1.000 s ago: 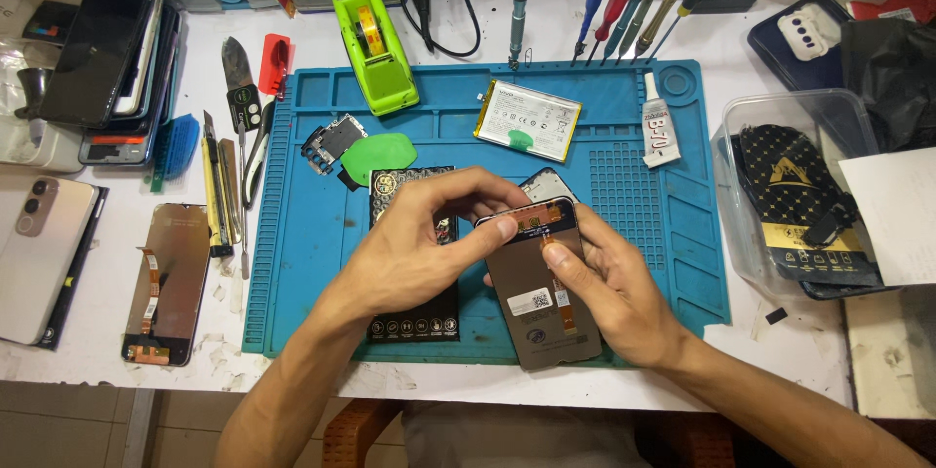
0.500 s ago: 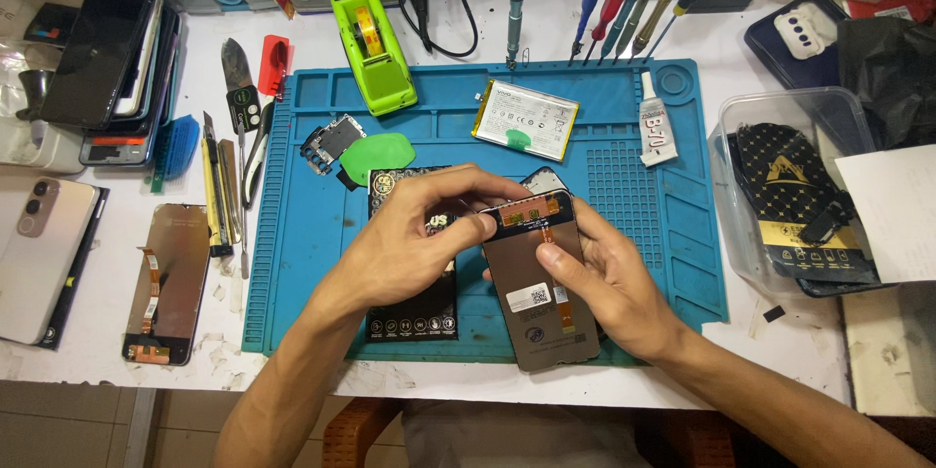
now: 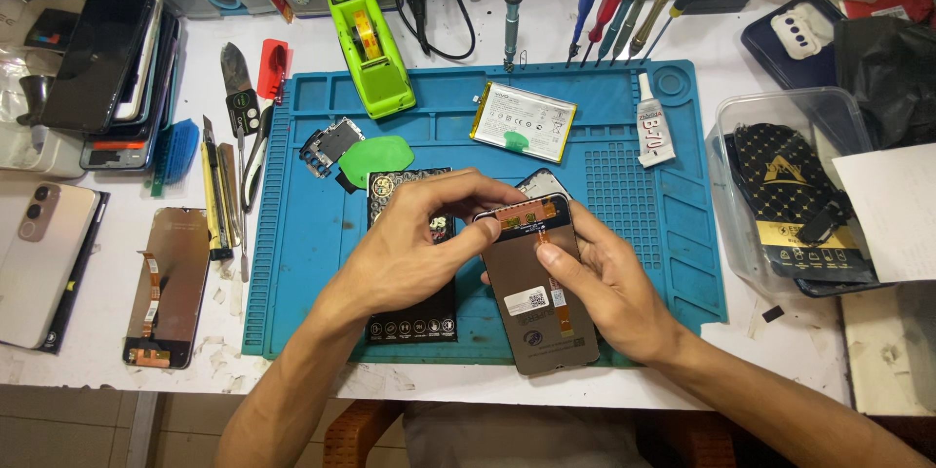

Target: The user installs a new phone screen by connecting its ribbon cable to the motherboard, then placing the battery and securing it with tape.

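Note:
A grey-brown phone display panel [image 3: 531, 327] lies back-side up over the blue work mat [image 3: 292, 263], with an orange flex cable running down its middle. My left hand [image 3: 414, 249] pinches the panel's top edge with its fingertips. My right hand [image 3: 604, 283] grips the panel's right side, thumb pressing on the flex cable. A dark phone frame [image 3: 543, 182] shows just behind the panel's top. Under my left hand lies a black patterned package [image 3: 409, 327].
On the mat lie a phone battery [image 3: 523, 121], a green pick [image 3: 376, 160], a small part [image 3: 326, 144] and a glue tube [image 3: 654, 127]. A green tape dispenser [image 3: 368, 49], screwdrivers [image 3: 624, 10], a spare screen [image 3: 163, 285], stacked phones [image 3: 102, 73] and a plastic tub [image 3: 795, 195] surround it.
Both hands have shifted slightly on the panel; the left fingertips moved along its top edge and the right thumb now presses on the flex cable.

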